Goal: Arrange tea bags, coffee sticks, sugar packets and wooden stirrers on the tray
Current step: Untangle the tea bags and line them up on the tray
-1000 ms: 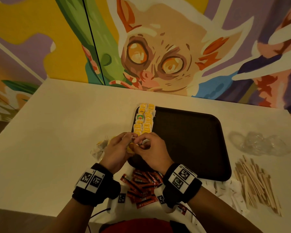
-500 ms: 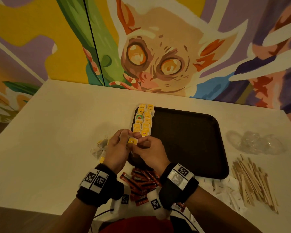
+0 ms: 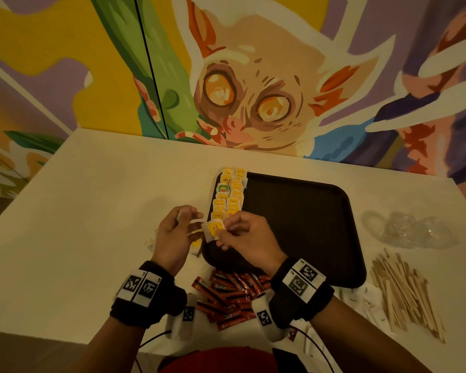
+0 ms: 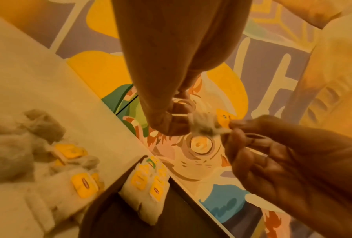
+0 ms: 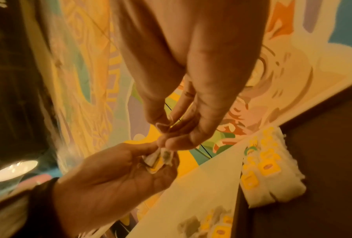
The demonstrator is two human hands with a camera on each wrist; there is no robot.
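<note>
A dark brown tray (image 3: 307, 224) lies on the white table, with two rows of yellow-tagged tea bags (image 3: 230, 195) along its left edge. Over the tray's near left corner both hands hold one tea bag (image 3: 214, 230), yellow tag up. My right hand (image 3: 226, 230) pinches its right end, and my left hand (image 3: 191, 224) holds its left end with curled fingers. The left wrist view has the bag (image 4: 207, 125) stretched between the two hands. It (image 5: 158, 159) lies against the left fingers in the right wrist view. Loose tea bags (image 4: 83, 185) lie left of the tray.
Red coffee sticks (image 3: 226, 294) are piled at the table's near edge between my wrists. White sugar packets (image 3: 366, 300) and a heap of wooden stirrers (image 3: 404, 292) lie right of the tray, with crumpled clear plastic (image 3: 409, 230) behind them. A painted wall stands behind the table.
The hands have drawn slightly apart, and the tea bag between them now shows its yellow tag. The left hand has lifted a little off the loose pile.
</note>
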